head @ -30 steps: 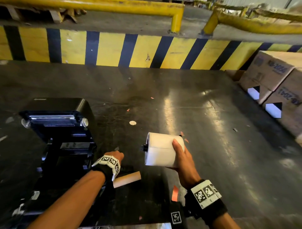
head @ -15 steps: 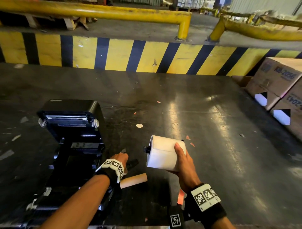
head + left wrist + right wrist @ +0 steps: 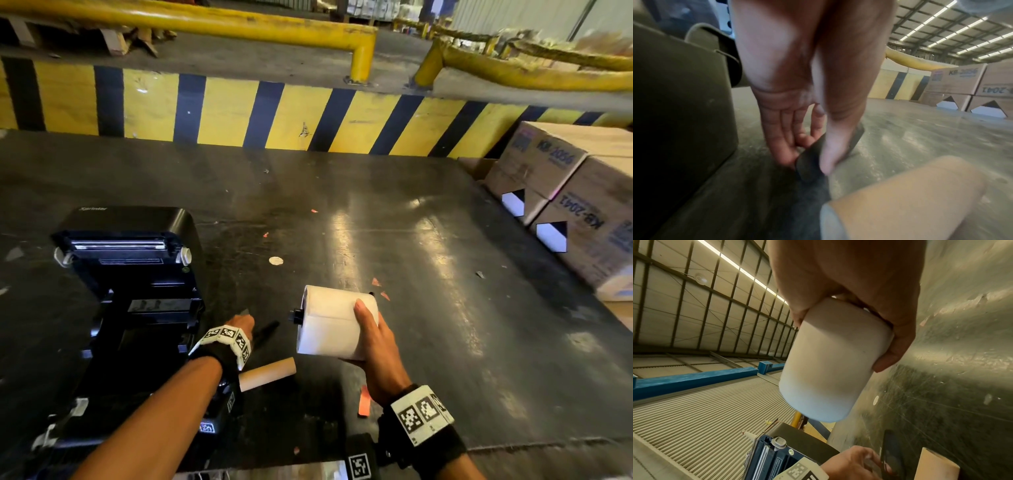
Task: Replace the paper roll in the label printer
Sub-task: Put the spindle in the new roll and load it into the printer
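The black label printer [image 3: 130, 274] stands at the left with its lid open. My right hand [image 3: 363, 329] grips a full white paper roll [image 3: 329, 325] above the dark surface, thumb on top. A black spindle end [image 3: 294, 313] sticks out of the roll's left side. Just right of the printer, my left hand [image 3: 245, 323] reaches down to a flat black plastic piece [image 3: 267, 334]. In the left wrist view the left hand [image 3: 807, 164] pinches that black piece [image 3: 855, 139] between thumb and fingers. An empty brown cardboard core [image 3: 267, 373] lies near the left wrist.
Cardboard boxes [image 3: 565, 205] are stacked at the right edge of the dark platform [image 3: 445, 274]. A yellow and black striped kerb [image 3: 274, 113] runs along the back, with yellow rails [image 3: 239, 24] behind it. Small paper scraps [image 3: 364, 401] lie about.
My left hand has closed its thumb and fingers on the black piece beside the printer. The right hand keeps the white roll in about the same place.
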